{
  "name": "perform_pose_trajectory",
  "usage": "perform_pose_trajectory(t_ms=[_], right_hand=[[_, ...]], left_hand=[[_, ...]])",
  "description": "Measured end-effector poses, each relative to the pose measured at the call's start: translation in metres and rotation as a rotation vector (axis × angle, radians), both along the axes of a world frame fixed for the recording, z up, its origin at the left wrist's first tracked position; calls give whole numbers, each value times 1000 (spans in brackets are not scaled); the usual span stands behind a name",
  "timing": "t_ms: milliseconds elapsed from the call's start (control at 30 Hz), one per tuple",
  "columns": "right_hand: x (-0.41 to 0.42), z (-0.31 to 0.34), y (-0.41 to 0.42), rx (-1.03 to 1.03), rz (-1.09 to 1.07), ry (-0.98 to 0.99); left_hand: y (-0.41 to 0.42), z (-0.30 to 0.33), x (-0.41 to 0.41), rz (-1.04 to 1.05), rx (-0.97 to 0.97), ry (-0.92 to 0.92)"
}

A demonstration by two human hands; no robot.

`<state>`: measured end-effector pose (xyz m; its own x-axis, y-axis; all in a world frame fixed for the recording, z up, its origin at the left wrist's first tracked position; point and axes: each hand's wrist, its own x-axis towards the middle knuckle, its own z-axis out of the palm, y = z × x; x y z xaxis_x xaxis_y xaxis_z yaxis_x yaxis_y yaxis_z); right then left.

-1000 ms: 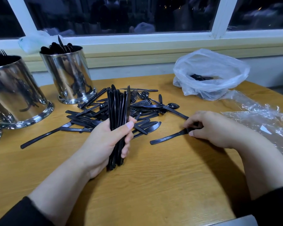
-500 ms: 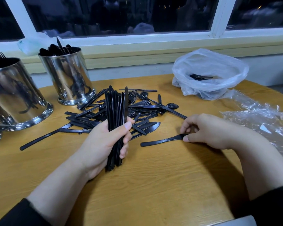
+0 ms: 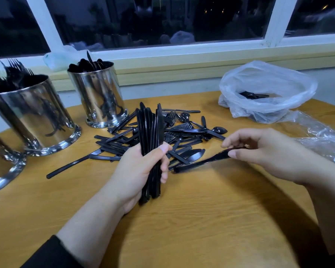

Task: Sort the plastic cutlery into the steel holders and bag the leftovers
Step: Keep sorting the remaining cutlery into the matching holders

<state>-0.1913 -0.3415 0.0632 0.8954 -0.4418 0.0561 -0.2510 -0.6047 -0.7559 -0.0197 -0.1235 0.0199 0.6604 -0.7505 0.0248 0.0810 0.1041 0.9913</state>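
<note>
Two busy hands: left hand (image 3: 137,171) gripping a knife bundle (image 3: 150,146), right hand (image 3: 267,149) pinching one knife (image 3: 199,163); three steel holders (image 3: 97,97).

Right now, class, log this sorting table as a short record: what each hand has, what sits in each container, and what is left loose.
left hand: grips an upright bundle of knives
right hand: pinches a single knife by one end
near steel holder: forks
far steel holder: black cutlery, type unclear
white bag: open, a few black pieces inside
loose pile: mixed forks, spoons, knives on the table
</note>
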Motion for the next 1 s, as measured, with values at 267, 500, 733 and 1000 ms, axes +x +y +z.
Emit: perform_pose_trajectory(t_ms=[267, 500, 733, 1000], right_hand=[[18, 4, 25, 248, 83, -197], [51, -9, 51, 327, 36, -383], [30, -8, 6, -21, -340, -294], [8, -31, -40, -264, -426, 276]], left_hand=[[2, 3, 4, 71, 13, -105], [2, 8, -7, -120, 166, -125], [2, 1, -2, -157, 118, 7], [0, 1, -5, -190, 158, -27]])
